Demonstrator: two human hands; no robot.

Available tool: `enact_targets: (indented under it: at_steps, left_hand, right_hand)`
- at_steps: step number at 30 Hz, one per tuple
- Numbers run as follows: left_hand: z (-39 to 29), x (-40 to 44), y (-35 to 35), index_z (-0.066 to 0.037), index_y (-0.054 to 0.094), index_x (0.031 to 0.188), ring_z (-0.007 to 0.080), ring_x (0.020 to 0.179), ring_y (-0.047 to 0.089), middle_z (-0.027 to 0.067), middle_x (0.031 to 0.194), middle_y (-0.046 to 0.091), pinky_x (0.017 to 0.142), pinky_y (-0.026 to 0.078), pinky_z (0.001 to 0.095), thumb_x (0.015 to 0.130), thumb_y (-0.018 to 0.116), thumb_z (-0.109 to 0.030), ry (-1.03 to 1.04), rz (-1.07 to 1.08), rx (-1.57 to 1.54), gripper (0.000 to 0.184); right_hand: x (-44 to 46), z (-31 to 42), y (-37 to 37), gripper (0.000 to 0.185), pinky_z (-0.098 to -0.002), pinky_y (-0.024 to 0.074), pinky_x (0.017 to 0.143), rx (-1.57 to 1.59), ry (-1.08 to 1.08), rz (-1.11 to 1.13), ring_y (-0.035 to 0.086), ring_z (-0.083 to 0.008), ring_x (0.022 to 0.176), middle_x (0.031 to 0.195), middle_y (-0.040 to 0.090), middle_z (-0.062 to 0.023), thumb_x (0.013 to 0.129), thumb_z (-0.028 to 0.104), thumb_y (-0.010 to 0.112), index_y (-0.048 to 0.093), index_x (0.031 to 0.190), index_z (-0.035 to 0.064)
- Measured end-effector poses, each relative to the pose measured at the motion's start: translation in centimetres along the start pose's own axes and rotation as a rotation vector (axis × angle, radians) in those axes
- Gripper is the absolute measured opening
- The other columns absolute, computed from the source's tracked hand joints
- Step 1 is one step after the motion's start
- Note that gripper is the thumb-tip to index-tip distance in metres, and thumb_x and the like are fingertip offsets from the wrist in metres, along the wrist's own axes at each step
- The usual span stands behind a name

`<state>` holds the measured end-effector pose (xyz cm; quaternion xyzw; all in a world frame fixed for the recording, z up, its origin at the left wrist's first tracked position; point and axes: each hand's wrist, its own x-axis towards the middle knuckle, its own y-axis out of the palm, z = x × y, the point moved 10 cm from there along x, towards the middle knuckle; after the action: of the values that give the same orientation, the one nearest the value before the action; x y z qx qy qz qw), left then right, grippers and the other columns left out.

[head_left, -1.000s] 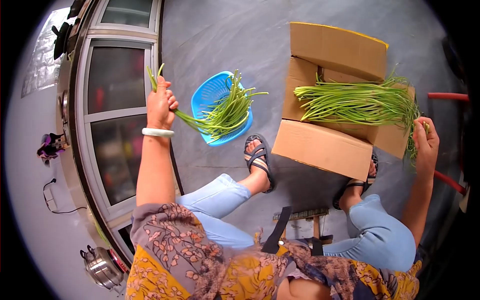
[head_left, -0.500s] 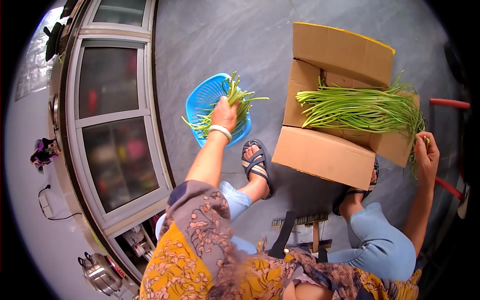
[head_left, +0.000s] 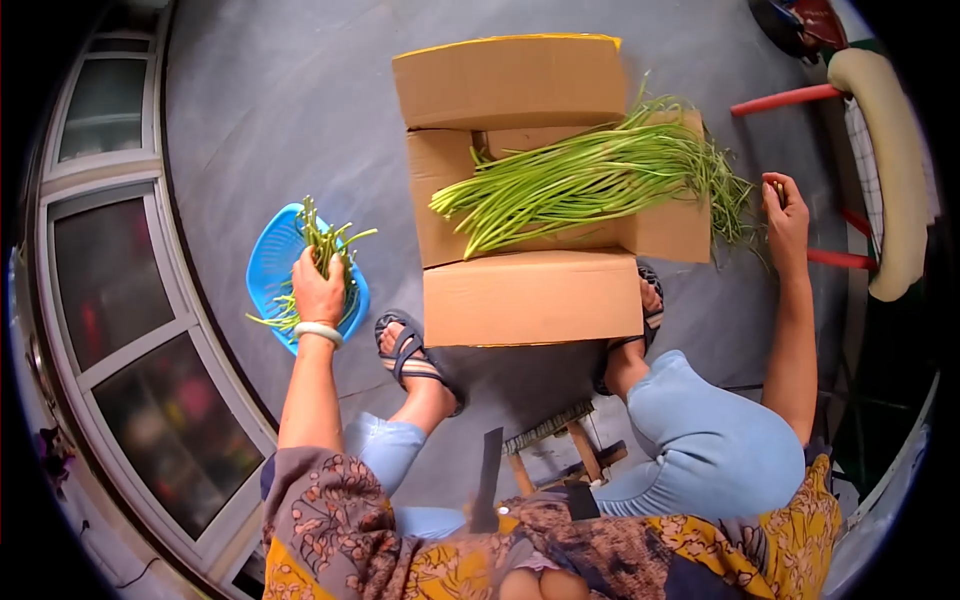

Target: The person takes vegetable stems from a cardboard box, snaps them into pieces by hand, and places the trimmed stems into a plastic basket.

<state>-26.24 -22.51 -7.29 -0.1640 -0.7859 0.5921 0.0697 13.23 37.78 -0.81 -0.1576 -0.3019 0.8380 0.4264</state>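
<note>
My left hand [head_left: 318, 290] is over the blue basket [head_left: 266, 262], its fingers closed round green stems [head_left: 325, 240] that lie in the basket and stick out past its rim. To the right, an open cardboard box [head_left: 535, 300] holds a large bundle of long green stems [head_left: 590, 180], whose thin tangled ends hang over the box's right flap. Beyond those ends, my right hand [head_left: 786, 212] is raised with thumb and fingers pinched together. Something small and dark shows between its fingertips, too small to name.
A cabinet with glass doors [head_left: 125, 270] runs along the left. A seat with a pale rounded edge [head_left: 880, 170] and red legs [head_left: 785, 100] stands at the right. My sandalled feet [head_left: 410, 360] are below the box, with a small wooden stool [head_left: 582, 450] between my legs.
My left hand came down from the upper left into the basket with stems. The view has swung right, so basket and box appear further left. My right hand stays pinched.
</note>
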Motion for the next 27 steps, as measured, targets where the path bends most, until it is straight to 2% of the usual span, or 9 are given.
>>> enact_targets:
  at_steps: [4, 5, 6, 8, 14, 19, 22, 23, 27]
  left_hand:
    - [-2.4, -0.3, -2.3, 0.001, 0.045, 0.134, 0.038, 0.118, 0.049, 0.023, 0.126, 0.05, 0.102, 0.039, 0.046, 0.086, 0.062, -0.019, 0.113, -0.243, -0.004, 0.055]
    - [-4.9, -0.3, -2.8, 0.001, 0.046, 0.134, 0.0377, 0.118, 0.049, 0.0229, 0.126, 0.051, 0.102, 0.039, 0.0461, 0.086, 0.063, -0.018, 0.181, -0.268, 0.011, 0.054]
    - [-7.7, -0.2, -3.0, 0.001, 0.046, 0.133, 0.0374, 0.118, 0.049, 0.0227, 0.125, 0.051, 0.102, 0.039, 0.0462, 0.085, 0.063, -0.016, 0.255, -0.293, 0.021, 0.054]
    - [-13.3, -0.1, -2.1, -0.002, 0.056, 0.122, 0.0365, 0.116, 0.05, 0.0191, 0.12, 0.056, 0.101, 0.039, 0.0456, 0.084, 0.063, -0.01, 0.414, -0.248, -0.076, 0.04]
    - [-28.5, -0.1, 8.1, 0.0, 0.062, 0.11, 0.0368, 0.113, 0.055, 0.0187, 0.121, 0.059, 0.099, 0.043, 0.0448, 0.085, 0.064, -0.01, 0.629, 0.13, -0.379, 0.028]
    - [-36.6, 1.0, 15.8, -0.001, 0.051, 0.13, 0.0409, 0.118, 0.053, 0.0228, 0.134, 0.053, 0.101, 0.044, 0.0454, 0.09, 0.061, -0.018, 0.739, 0.296, -0.291, 0.045]
    - [-37.9, 2.2, 19.4, 0.0, 0.05, 0.131, 0.0411, 0.117, 0.054, 0.0246, 0.132, 0.053, 0.1, 0.045, 0.0458, 0.092, 0.059, -0.022, 0.628, 0.481, -0.249, 0.046]
    - [-38.1, 2.3, 20.3, -0.002, 0.054, 0.127, 0.0403, 0.112, 0.057, 0.0221, 0.124, 0.059, 0.097, 0.046, 0.0465, 0.093, 0.058, -0.025, 0.601, 0.551, -0.238, 0.041]
    - [-38.8, 2.1, 17.9, -0.009, 0.066, 0.111, 0.0379, 0.097, 0.061, 0.0145, 0.105, 0.065, 0.085, 0.05, 0.045, 0.091, 0.062, -0.02, 0.644, 0.399, -0.263, 0.023]
  right_hand:
    - [1.1, -6.8, -0.8, 0.029, -0.0229, 0.0463, 0.07, -0.044, 0.077, 0.0, 0.055, -0.0069, 0.077, 0.085, 0.061, 0.0006, 0.094, 0.017, 0.063, 0.06, 0.119, 0.0014]
    - [1.3, -10.3, -0.3, 0.045, -0.0292, 0.0488, 0.087, -0.109, 0.067, 0.042, 0.064, -0.0182, 0.096, 0.103, 0.067, -0.0083, 0.092, 0.025, 0.066, 0.055, 0.131, 0.0038]
    - [0.9, -9.4, -0.5, 0.055, -0.0352, 0.0455, 0.097, -0.502, 0.019, 0.05, 0.06, -0.0293, 0.114, 0.12, 0.063, -0.0157, 0.091, 0.031, 0.066, 0.051, 0.136, 0.0044]
    - [0.6, -9.8, -0.6, 0.058, -0.0382, 0.0439, 0.1, -0.529, -0.035, 0.009, 0.056, -0.0344, 0.118, 0.126, 0.058, -0.0181, 0.09, 0.036, 0.066, 0.051, 0.136, 0.0041]
    - [0.7, -6.5, 0.6, 0.034, -0.0292, 0.049, 0.087, -0.202, 0.027, 0.019, 0.063, -0.0186, 0.1, 0.113, 0.064, -0.0101, 0.093, 0.019, 0.065, 0.061, 0.123, 0.0039]
    - [0.5, -6.3, 1.1, 0.026, -0.023, 0.0492, 0.08, 0.04, 0.085, 0.046, 0.061, -0.0091, 0.088, 0.1, 0.067, -0.0027, 0.095, 0.013, 0.062, 0.063, 0.117, 0.0006]
    - [-0.1, -6.3, 1.6, 0.023, -0.0211, 0.0482, 0.079, 0.121, 0.119, 0.082, 0.059, -0.0063, 0.087, 0.095, 0.066, -0.0001, 0.095, 0.012, 0.062, 0.064, 0.115, -0.0004]
    - [-0.3, -6.2, 1.8, 0.022, -0.0206, 0.0479, 0.078, 0.14, 0.13, 0.094, 0.058, -0.0055, 0.087, 0.094, 0.066, 0.0007, 0.096, 0.011, 0.061, 0.064, 0.114, -0.0006]
    - [-0.9, -5.9, 2.0, 0.021, -0.0202, 0.0471, 0.075, 0.166, 0.16, 0.127, 0.057, -0.005, 0.084, 0.094, 0.066, 0.001, 0.096, 0.011, 0.061, 0.064, 0.113, -0.0017]
